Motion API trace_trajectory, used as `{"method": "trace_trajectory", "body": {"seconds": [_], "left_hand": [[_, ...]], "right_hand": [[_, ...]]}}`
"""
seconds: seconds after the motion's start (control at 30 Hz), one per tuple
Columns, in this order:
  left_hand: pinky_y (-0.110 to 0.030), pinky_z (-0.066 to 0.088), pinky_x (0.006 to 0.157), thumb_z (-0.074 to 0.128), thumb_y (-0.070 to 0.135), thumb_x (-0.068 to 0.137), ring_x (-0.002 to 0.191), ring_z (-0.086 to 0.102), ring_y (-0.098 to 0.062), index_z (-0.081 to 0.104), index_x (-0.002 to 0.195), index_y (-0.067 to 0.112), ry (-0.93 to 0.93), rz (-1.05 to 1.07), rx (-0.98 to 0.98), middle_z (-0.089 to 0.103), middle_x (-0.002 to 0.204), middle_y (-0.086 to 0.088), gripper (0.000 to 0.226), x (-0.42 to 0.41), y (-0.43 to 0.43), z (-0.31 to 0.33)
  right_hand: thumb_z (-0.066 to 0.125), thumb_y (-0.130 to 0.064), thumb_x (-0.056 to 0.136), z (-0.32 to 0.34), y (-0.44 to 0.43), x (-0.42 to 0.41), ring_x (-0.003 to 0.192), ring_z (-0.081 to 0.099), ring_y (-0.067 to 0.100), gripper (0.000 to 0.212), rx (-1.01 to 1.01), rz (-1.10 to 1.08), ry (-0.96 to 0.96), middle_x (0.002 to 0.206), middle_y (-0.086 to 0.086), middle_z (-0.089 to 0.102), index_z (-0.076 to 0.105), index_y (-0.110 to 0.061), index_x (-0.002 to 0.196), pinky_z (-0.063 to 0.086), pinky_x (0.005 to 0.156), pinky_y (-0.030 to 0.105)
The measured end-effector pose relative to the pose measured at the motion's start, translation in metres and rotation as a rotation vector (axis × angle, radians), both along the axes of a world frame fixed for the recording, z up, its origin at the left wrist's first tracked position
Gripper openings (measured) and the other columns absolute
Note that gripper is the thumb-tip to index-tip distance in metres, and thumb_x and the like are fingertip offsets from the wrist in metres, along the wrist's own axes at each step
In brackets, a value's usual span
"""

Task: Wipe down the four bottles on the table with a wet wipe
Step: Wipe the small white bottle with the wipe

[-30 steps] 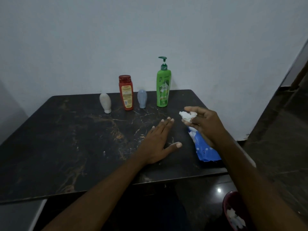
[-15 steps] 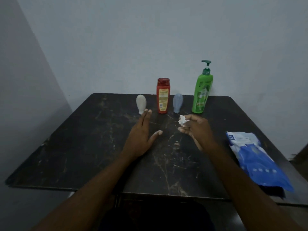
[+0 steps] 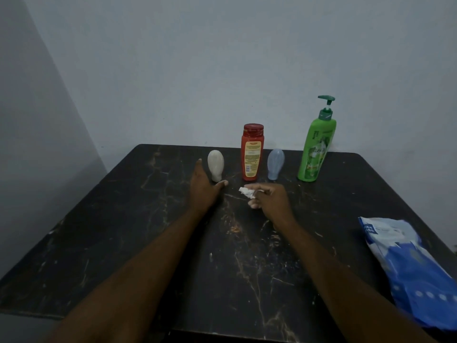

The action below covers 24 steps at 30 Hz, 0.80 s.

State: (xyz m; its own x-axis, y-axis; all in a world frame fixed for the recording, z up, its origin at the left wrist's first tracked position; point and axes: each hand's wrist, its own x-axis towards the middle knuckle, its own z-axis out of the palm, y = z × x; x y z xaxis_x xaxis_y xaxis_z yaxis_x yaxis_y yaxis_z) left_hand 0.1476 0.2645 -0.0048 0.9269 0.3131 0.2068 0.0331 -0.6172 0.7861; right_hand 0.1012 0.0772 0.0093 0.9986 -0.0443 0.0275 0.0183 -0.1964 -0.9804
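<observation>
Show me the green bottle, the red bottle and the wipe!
green bottle [image 3: 314, 155], head view, on its label.
red bottle [image 3: 251, 158], head view, on its yellow label.
wipe [image 3: 246, 191], head view, on its crumpled white end.

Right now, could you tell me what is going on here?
A person's right hand pinches a crumpled wet wipe over the dark table. The open left hand reaches alongside the white bottle, not gripping it. The red bottle, blue bottle and green pump bottle stand upright in the same row. A blue wipes pack lies at the right.
</observation>
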Motion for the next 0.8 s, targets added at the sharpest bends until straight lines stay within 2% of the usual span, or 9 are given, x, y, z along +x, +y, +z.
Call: {"method": "trace_trajectory", "body": {"seconds": [0.1,0.17,0.3,0.4,0.5,0.57,0.67,0.8], "left_hand": [[-0.05,0.054,0.098,0.086,0.035,0.075,0.13,0.054,-0.03,0.033,0.146,0.021,-0.046,-0.015,0.018,0.051,0.146,-0.008,0.09,0.015,-0.004,0.001],[-0.048,0.057,0.094,0.086,0.034,0.076,0.125,0.057,-0.029,0.04,0.138,0.019,-0.057,-0.019,0.039,0.056,0.139,-0.008,0.079,0.023,-0.005,0.001],[-0.047,0.055,0.097,0.083,0.029,0.08,0.125,0.058,-0.031,0.044,0.136,0.013,-0.044,0.002,0.064,0.057,0.139,-0.012,0.07,0.033,-0.007,0.001],[-0.047,0.052,0.1,0.078,0.024,0.086,0.127,0.057,-0.032,0.044,0.139,0.012,-0.05,0.008,0.07,0.056,0.143,-0.012,0.064,0.033,-0.006,0.0],[-0.046,0.051,0.101,0.075,0.023,0.089,0.127,0.058,-0.031,0.046,0.14,0.012,-0.06,0.0,0.056,0.056,0.143,-0.011,0.06,0.026,-0.006,0.0],[-0.047,0.05,0.102,0.075,0.024,0.089,0.126,0.058,-0.03,0.047,0.141,0.013,-0.06,-0.018,0.041,0.057,0.143,-0.01,0.06,0.019,-0.005,-0.001],[-0.047,0.051,0.103,0.076,0.025,0.088,0.126,0.058,-0.028,0.048,0.143,0.015,-0.074,-0.079,0.033,0.057,0.142,-0.008,0.063,0.0,-0.004,-0.002],[-0.039,0.052,0.101,0.077,0.031,0.086,0.124,0.056,-0.023,0.044,0.148,0.016,-0.053,-0.162,0.192,0.055,0.138,-0.006,0.072,-0.033,-0.004,-0.006]], "right_hand": [[0.053,-0.002,0.093,-0.008,0.002,0.006,0.077,0.07,0.014,0.033,-0.005,-0.048,-0.018,0.095,-0.017,0.066,0.077,-0.024,0.095,0.06,0.075,0.03],[0.052,0.001,0.091,-0.012,0.003,0.007,0.075,0.069,0.015,0.037,0.013,-0.083,-0.056,0.092,-0.014,0.069,0.077,-0.027,0.09,0.06,0.074,0.03],[0.05,0.003,0.09,-0.018,0.002,0.006,0.08,0.068,0.017,0.042,0.023,-0.11,-0.123,0.1,-0.002,0.067,0.073,-0.032,0.089,0.058,0.075,0.026],[0.051,0.003,0.088,-0.018,0.002,0.007,0.082,0.068,0.014,0.04,0.075,-0.12,-0.118,0.103,-0.005,0.064,0.075,-0.028,0.097,0.058,0.076,0.027],[0.057,-0.005,0.086,-0.017,0.001,0.006,0.082,0.066,0.002,0.032,0.068,-0.142,-0.116,0.103,-0.008,0.065,0.074,-0.026,0.104,0.055,0.072,0.02],[0.064,-0.01,0.086,-0.015,-0.001,0.003,0.087,0.065,0.002,0.028,0.062,-0.147,-0.148,0.105,-0.009,0.066,0.072,-0.024,0.109,0.053,0.073,0.018],[0.073,-0.017,0.083,-0.008,-0.001,-0.005,0.085,0.066,0.0,0.023,0.113,-0.151,-0.193,0.097,-0.014,0.07,0.072,-0.022,0.106,0.054,0.067,0.015],[0.075,-0.02,0.082,-0.005,-0.007,-0.021,0.075,0.071,0.012,0.014,0.104,-0.162,-0.155,0.085,-0.004,0.074,0.074,-0.019,0.096,0.061,0.071,0.034]]}}
